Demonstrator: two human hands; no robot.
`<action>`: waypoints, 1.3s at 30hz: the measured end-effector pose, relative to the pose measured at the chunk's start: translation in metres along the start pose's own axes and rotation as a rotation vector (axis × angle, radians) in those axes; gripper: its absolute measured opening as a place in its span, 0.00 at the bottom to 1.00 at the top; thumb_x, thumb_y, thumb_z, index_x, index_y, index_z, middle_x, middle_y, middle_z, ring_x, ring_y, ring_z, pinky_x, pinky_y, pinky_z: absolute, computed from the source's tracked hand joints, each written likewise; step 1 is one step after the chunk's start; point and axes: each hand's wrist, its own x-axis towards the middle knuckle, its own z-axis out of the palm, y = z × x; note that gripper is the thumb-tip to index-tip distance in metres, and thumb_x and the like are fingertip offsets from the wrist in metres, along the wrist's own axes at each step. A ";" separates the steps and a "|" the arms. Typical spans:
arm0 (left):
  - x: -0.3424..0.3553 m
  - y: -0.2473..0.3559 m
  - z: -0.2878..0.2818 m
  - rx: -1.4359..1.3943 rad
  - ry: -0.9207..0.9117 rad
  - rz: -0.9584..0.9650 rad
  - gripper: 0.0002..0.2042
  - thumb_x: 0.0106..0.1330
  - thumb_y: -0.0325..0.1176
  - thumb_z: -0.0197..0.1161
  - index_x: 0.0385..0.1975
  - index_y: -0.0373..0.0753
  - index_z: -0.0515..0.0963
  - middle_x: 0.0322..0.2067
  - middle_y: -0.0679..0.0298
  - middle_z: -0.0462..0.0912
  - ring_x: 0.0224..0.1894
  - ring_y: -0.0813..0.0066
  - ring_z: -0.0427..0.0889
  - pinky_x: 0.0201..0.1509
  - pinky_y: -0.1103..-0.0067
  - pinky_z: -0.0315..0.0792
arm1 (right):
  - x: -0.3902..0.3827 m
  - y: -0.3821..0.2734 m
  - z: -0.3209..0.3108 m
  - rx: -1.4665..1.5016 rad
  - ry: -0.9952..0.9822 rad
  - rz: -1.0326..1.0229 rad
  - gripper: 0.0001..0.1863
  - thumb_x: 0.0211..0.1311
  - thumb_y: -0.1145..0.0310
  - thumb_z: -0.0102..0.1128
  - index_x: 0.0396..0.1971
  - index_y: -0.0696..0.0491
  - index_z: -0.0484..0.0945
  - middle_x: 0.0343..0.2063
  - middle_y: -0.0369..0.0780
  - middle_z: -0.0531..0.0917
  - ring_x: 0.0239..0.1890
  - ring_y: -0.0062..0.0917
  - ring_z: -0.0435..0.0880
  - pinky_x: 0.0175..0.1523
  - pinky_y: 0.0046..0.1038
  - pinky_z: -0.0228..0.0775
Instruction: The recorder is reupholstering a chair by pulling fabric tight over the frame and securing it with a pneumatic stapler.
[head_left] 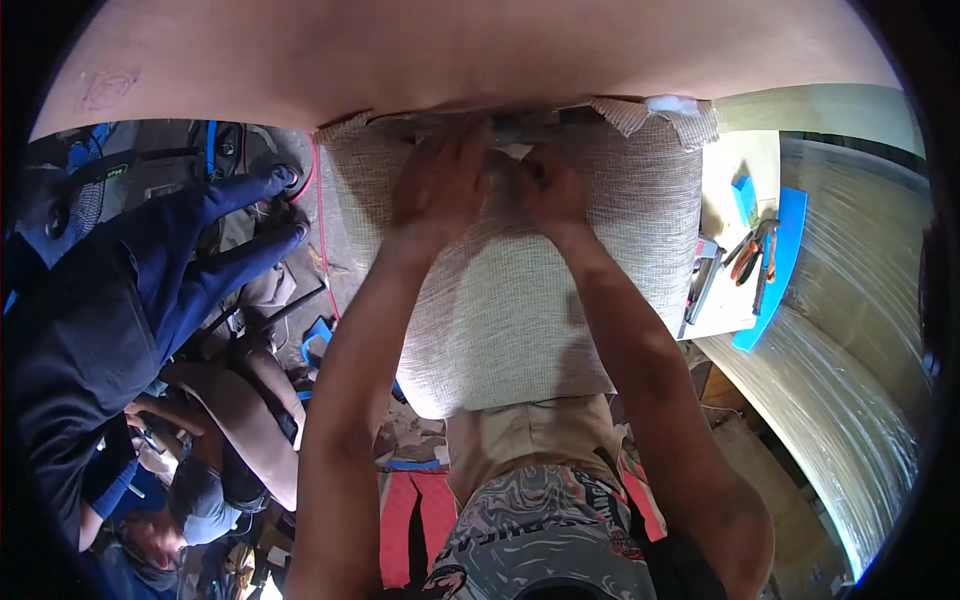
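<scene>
A beige woven-fabric upholstered piece (505, 330) lies in front of me, its far edge beneath a large tan panel (480, 50). In the shadowed gap there, my left hand (440, 185) lies against the fabric with its fingers stretched toward the edge. Just to its right, my right hand (555, 190) is closed, fingers curled and thumb bent in. A small pale bit shows by its fingertips, but what it grips is hidden. Frayed fabric flaps (625, 115) stick out at the far right corner, beside white stuffing (672, 104).
On the right, a pale board (735, 180) bears pliers (745, 262), a stapler-like tool (703, 285) and blue pieces (785, 270). Plastic-wrapped material (850, 330) stands beyond. A red hose (322, 220) runs along the left. Other people (90, 310) sit at the left.
</scene>
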 end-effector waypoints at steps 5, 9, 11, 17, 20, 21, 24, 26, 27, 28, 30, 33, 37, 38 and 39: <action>0.044 -0.019 0.029 -0.235 -0.417 -0.237 0.21 0.72 0.42 0.59 0.59 0.36 0.79 0.61 0.42 0.78 0.64 0.46 0.77 0.69 0.61 0.71 | 0.008 0.011 -0.010 0.305 0.009 -0.053 0.09 0.70 0.72 0.60 0.46 0.57 0.82 0.41 0.42 0.88 0.42 0.22 0.86 0.47 0.30 0.79; 0.050 -0.035 0.028 -0.274 -0.480 -0.366 0.23 0.77 0.45 0.56 0.65 0.37 0.76 0.68 0.43 0.72 0.68 0.43 0.73 0.70 0.61 0.69 | 0.010 0.021 -0.002 0.681 0.074 0.329 0.11 0.73 0.71 0.57 0.50 0.57 0.82 0.41 0.42 0.88 0.41 0.24 0.87 0.48 0.29 0.79; 0.052 -0.038 0.026 -0.330 -0.431 -0.450 0.25 0.78 0.47 0.55 0.66 0.37 0.76 0.70 0.45 0.70 0.70 0.46 0.72 0.71 0.64 0.66 | 0.007 0.020 0.003 0.522 0.109 0.234 0.13 0.72 0.66 0.58 0.50 0.56 0.83 0.40 0.48 0.88 0.41 0.33 0.89 0.48 0.34 0.79; 0.050 -0.042 0.029 -0.780 -0.338 -0.708 0.31 0.76 0.51 0.59 0.69 0.33 0.72 0.71 0.50 0.71 0.70 0.59 0.71 0.75 0.67 0.60 | 0.008 -0.003 0.007 0.305 0.062 0.051 0.12 0.74 0.71 0.57 0.52 0.58 0.83 0.41 0.41 0.89 0.44 0.21 0.87 0.52 0.27 0.79; 0.046 -0.046 0.031 -0.725 -0.292 -0.580 0.30 0.76 0.52 0.59 0.66 0.32 0.75 0.69 0.51 0.74 0.68 0.59 0.73 0.74 0.68 0.61 | 0.015 -0.013 0.006 0.266 -0.026 0.083 0.14 0.73 0.71 0.59 0.54 0.57 0.83 0.44 0.44 0.89 0.46 0.27 0.89 0.53 0.29 0.80; 0.046 -0.047 0.032 -0.686 -0.290 -0.544 0.29 0.77 0.52 0.57 0.64 0.32 0.76 0.67 0.51 0.76 0.68 0.58 0.74 0.74 0.68 0.61 | 0.017 -0.014 0.006 0.236 -0.029 0.075 0.14 0.72 0.71 0.60 0.54 0.56 0.83 0.44 0.44 0.89 0.46 0.28 0.89 0.52 0.29 0.80; 0.042 -0.046 0.035 -0.714 -0.253 -0.585 0.28 0.78 0.52 0.55 0.62 0.32 0.78 0.64 0.50 0.79 0.68 0.55 0.75 0.74 0.67 0.62 | 0.015 -0.017 0.009 0.136 0.022 0.019 0.14 0.70 0.69 0.63 0.53 0.55 0.83 0.45 0.44 0.89 0.46 0.33 0.90 0.51 0.31 0.81; 0.042 -0.045 0.035 -0.685 -0.221 -0.586 0.27 0.78 0.52 0.54 0.61 0.33 0.78 0.63 0.48 0.80 0.67 0.53 0.76 0.73 0.67 0.63 | 0.009 -0.020 0.013 0.067 0.152 -0.072 0.15 0.68 0.67 0.66 0.52 0.54 0.83 0.44 0.44 0.89 0.45 0.37 0.90 0.50 0.33 0.82; 0.043 -0.044 0.036 -0.622 -0.209 -0.551 0.27 0.78 0.51 0.54 0.61 0.32 0.78 0.61 0.47 0.81 0.66 0.52 0.76 0.72 0.66 0.64 | 0.006 -0.022 0.016 0.052 0.119 -0.084 0.14 0.67 0.66 0.66 0.50 0.54 0.83 0.44 0.44 0.88 0.44 0.38 0.90 0.49 0.35 0.82; 0.044 -0.043 0.036 -0.562 -0.199 -0.515 0.26 0.78 0.51 0.54 0.60 0.32 0.78 0.60 0.46 0.81 0.65 0.50 0.77 0.71 0.66 0.65 | 0.003 -0.026 0.019 0.043 0.107 -0.104 0.14 0.67 0.65 0.67 0.49 0.54 0.83 0.43 0.44 0.88 0.44 0.39 0.90 0.48 0.36 0.82; 0.046 -0.043 0.035 -0.506 -0.209 -0.499 0.25 0.77 0.48 0.56 0.58 0.31 0.79 0.58 0.45 0.82 0.63 0.49 0.78 0.69 0.66 0.66 | 0.000 -0.032 0.024 0.036 0.113 -0.098 0.14 0.65 0.63 0.68 0.47 0.53 0.83 0.42 0.44 0.88 0.44 0.41 0.89 0.47 0.39 0.82; 0.045 -0.045 0.035 -0.654 -0.185 -0.523 0.22 0.76 0.46 0.57 0.55 0.31 0.80 0.57 0.44 0.83 0.62 0.46 0.79 0.68 0.65 0.68 | 0.002 -0.039 0.030 0.066 0.147 -0.028 0.14 0.64 0.62 0.69 0.46 0.52 0.83 0.39 0.44 0.88 0.42 0.42 0.89 0.47 0.41 0.82; 0.042 -0.048 0.041 -0.705 -0.142 -0.538 0.21 0.76 0.45 0.58 0.53 0.30 0.81 0.57 0.44 0.83 0.62 0.44 0.78 0.67 0.64 0.69 | 0.007 -0.033 0.036 0.014 0.162 -0.051 0.12 0.64 0.62 0.68 0.43 0.52 0.83 0.36 0.44 0.87 0.39 0.44 0.88 0.45 0.44 0.81; 0.041 -0.050 0.042 -0.679 -0.166 -0.547 0.21 0.76 0.45 0.58 0.53 0.31 0.81 0.56 0.44 0.83 0.62 0.44 0.78 0.67 0.63 0.69 | 0.006 -0.030 0.039 -0.020 0.203 -0.096 0.11 0.64 0.63 0.68 0.42 0.52 0.84 0.36 0.44 0.87 0.38 0.45 0.88 0.44 0.44 0.81; 0.041 -0.052 0.044 -0.651 -0.189 -0.556 0.21 0.76 0.44 0.58 0.53 0.31 0.81 0.56 0.44 0.83 0.61 0.44 0.78 0.67 0.63 0.69 | 0.007 -0.027 0.040 -0.023 0.179 -0.065 0.11 0.64 0.63 0.68 0.40 0.53 0.84 0.35 0.44 0.87 0.37 0.45 0.88 0.43 0.45 0.80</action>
